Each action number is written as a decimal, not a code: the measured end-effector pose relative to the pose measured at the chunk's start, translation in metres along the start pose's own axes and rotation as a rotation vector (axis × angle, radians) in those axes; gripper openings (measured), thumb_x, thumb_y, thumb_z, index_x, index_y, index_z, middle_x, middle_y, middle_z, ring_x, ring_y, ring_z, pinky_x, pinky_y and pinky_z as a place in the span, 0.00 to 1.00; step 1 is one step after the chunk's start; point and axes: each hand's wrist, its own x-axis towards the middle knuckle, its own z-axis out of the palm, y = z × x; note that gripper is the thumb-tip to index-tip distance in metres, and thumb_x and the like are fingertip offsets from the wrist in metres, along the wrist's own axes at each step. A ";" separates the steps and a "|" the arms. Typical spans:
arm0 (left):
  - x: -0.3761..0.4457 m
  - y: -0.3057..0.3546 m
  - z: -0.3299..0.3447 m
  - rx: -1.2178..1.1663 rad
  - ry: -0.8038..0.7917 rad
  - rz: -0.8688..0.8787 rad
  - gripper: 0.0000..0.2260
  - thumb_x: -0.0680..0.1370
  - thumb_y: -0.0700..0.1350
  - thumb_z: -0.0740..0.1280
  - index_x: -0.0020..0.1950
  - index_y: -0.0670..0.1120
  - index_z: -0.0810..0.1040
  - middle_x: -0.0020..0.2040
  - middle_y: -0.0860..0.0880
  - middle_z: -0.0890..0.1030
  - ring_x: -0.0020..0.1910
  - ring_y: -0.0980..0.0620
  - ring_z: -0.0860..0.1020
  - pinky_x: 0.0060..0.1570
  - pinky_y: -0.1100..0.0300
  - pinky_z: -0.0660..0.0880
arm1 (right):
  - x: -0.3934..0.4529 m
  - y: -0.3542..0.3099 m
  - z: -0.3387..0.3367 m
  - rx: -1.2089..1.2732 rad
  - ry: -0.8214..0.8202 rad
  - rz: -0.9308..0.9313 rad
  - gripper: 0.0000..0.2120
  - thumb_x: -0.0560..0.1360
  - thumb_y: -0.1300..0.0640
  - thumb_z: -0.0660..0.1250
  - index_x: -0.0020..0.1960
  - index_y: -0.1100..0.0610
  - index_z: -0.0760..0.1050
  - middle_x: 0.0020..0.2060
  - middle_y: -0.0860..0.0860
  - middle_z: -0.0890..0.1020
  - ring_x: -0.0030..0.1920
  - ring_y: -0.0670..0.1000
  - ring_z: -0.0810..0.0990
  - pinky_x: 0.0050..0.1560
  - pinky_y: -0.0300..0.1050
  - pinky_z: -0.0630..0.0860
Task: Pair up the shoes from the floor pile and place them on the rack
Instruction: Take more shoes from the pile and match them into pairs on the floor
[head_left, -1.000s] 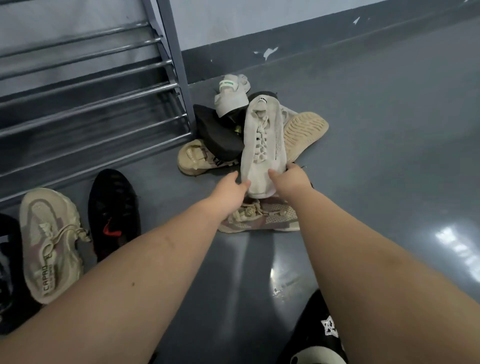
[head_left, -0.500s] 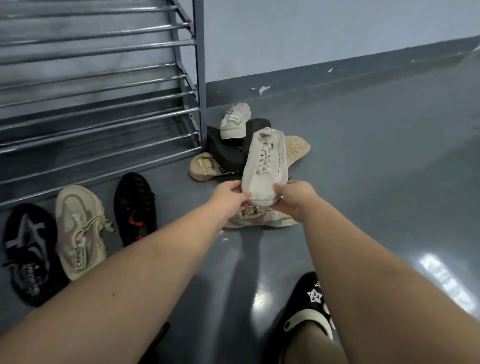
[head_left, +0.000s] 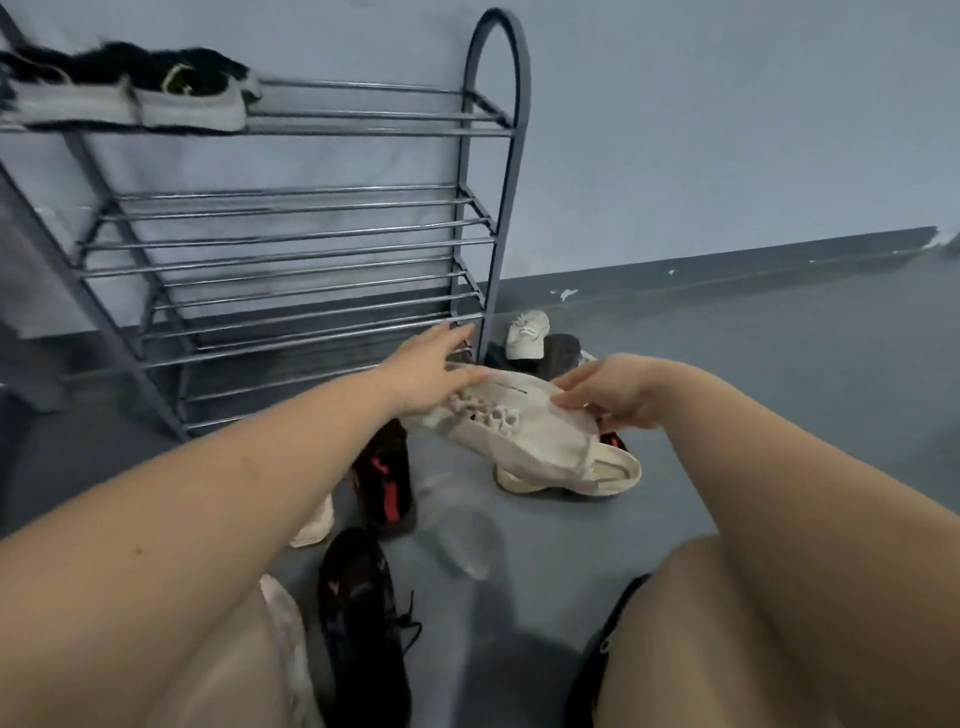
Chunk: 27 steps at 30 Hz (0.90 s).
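Right hand pinching the heel end of a pale cream knit sneaker with woven lacing, thumb on top, fingers curled under, probably to carry the weight. Left hand spread flat, fingers straight, resting against the toe end, steadying rather than gripping. Sneaker held off the floor, tilted, sole edge showing low on the right, seemingly turned for a look at its shape before matching.

Directly beneath, a second light-coloured sneaker on the grey floor, likely the mate. Further back, a small pile by the rack foot: a white sneaker atop dark shoes. Nearer, a black shoe with red marks and another black laced shoe, laid apart, perhaps awaiting partners.

Left of all this, a grey metal tube shoe rack, lower tiers bare, a dark furry pair with grey soles on the top tier. Most pairing not yet done.
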 end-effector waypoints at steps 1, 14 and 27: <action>-0.010 -0.005 -0.005 0.005 -0.037 0.011 0.30 0.77 0.59 0.61 0.77 0.53 0.57 0.78 0.48 0.55 0.77 0.49 0.54 0.73 0.57 0.51 | -0.001 0.000 0.007 -0.046 -0.029 -0.040 0.09 0.77 0.64 0.64 0.55 0.56 0.78 0.41 0.49 0.80 0.38 0.46 0.79 0.40 0.39 0.78; -0.068 -0.020 0.008 -0.079 -0.374 -0.024 0.15 0.78 0.61 0.57 0.47 0.51 0.74 0.43 0.54 0.76 0.42 0.55 0.76 0.46 0.60 0.73 | -0.018 -0.014 0.048 -0.342 -0.057 -0.298 0.12 0.75 0.57 0.69 0.58 0.56 0.76 0.44 0.46 0.79 0.46 0.44 0.77 0.46 0.32 0.73; -0.074 -0.029 0.024 -0.234 -0.006 -0.121 0.21 0.83 0.54 0.51 0.54 0.40 0.77 0.46 0.46 0.78 0.47 0.48 0.75 0.43 0.58 0.68 | -0.013 -0.008 0.051 -0.257 0.163 -0.235 0.22 0.72 0.42 0.69 0.59 0.55 0.74 0.50 0.53 0.80 0.50 0.56 0.82 0.51 0.52 0.81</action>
